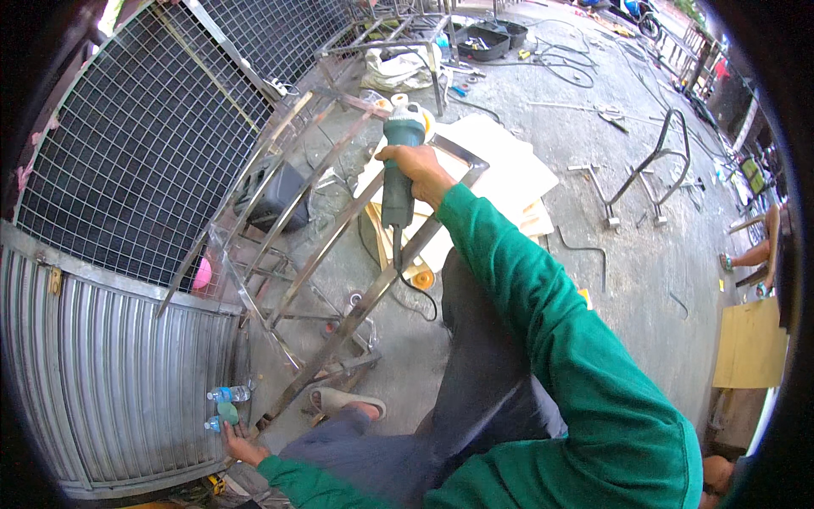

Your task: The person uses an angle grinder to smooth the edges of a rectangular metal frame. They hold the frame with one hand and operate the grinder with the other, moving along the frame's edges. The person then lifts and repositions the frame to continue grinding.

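Note:
My right hand [419, 170] is closed around the body of a dark green angle grinder [398, 202]. Its head points away from me over a welded metal frame [339, 331], and the black cord hangs down from its near end. At the lower left, my left hand [241, 444] pinches a small round green disc [227, 412] at its fingertips. Beside the disc, close to the corrugated metal panel, are two clear plastic bottles, one with a blue label [227, 394] and another [212, 422] partly hidden. The thumb and fingers of the left hand are small in view.
Wire mesh [170, 127] and a corrugated panel [127, 373] bound the left side. White sheets [500, 161] lie under the frame's far end. A bent metal tube frame [666, 161] stands on the right floor. Loose cables [564, 64] and an open black tool case [482, 42] are farther off.

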Tool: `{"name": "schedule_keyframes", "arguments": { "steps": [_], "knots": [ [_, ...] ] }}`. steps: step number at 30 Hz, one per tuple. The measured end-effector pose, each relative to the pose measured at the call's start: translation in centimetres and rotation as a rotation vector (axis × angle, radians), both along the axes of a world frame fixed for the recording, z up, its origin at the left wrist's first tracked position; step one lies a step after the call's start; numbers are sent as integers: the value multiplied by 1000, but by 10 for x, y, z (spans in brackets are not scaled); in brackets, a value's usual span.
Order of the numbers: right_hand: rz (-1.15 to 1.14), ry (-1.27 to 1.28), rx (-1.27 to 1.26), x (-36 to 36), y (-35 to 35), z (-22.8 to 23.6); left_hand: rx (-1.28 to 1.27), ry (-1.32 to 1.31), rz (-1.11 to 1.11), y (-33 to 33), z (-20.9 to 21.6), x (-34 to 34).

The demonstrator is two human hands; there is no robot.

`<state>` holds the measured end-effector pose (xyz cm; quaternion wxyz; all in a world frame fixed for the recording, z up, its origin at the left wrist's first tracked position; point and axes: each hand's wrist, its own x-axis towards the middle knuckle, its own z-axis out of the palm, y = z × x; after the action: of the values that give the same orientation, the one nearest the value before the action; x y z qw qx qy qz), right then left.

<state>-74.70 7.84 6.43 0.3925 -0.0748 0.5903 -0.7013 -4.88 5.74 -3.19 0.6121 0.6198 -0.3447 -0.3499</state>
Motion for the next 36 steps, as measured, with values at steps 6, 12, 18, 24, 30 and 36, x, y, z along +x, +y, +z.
{"name": "schedule_keyframes", "arguments": {
  "steps": [6, 12, 18, 24, 30, 36],
  "knots": [
    [40, 1, 0, 11, 3, 7, -16, 26, -3, -2, 2, -9],
    [66, -69, -41, 8, -3, 8, 14, -51, 24, -7, 0, -10],
    [-24, -60, -34, 10, -15, 2, -37, -30, 13, -8, 3, -17],
    [29, -120, -41, 10, -17, 1, 38, -133, 54, -2, 17, -36],
    [-121, -74, -27, 20, -20, 5, 9, -90, 74, -7, 10, -29],
    [-137, -143, -62, 23, -20, 8, 24, -107, 44, -9, 9, -19]
  ]
}}
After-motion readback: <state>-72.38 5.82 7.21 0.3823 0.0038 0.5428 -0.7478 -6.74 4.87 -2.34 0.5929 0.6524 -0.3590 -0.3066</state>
